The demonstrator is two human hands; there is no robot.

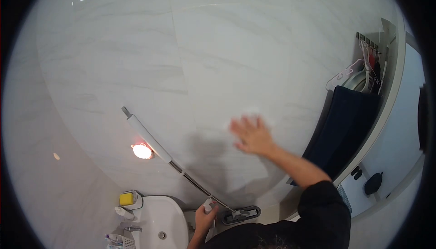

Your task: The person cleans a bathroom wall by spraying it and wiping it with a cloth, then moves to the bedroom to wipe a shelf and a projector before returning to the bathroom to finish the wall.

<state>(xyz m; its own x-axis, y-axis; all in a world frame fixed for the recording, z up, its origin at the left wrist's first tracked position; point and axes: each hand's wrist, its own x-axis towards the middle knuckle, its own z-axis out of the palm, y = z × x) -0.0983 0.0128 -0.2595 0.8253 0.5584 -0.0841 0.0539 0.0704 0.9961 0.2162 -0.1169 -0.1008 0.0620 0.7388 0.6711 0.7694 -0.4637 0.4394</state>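
Low in the view, my left hand (204, 219) is closed around a white spray bottle (209, 205), its head showing above my fingers. My right hand (253, 136) is stretched out at the pale marbled wall (227, 67), fingers spread and blurred by motion. A whitish patch shows around its fingertips, too smeared to make out. Left of that hand, a long-handled flat mop (152, 139) leans diagonally, its grey head (241, 215) near the floor close to my left hand.
A white sink (159, 203) with a tap (133, 228) stands at lower left. By it are a yellow sponge (127, 199) in a holder, a white bottle (123, 212) and a basket (122, 241). A lit lamp (142, 151) is beside the mop. Hangers (347, 72) and a dark towel (352, 126) hang near the doorway.
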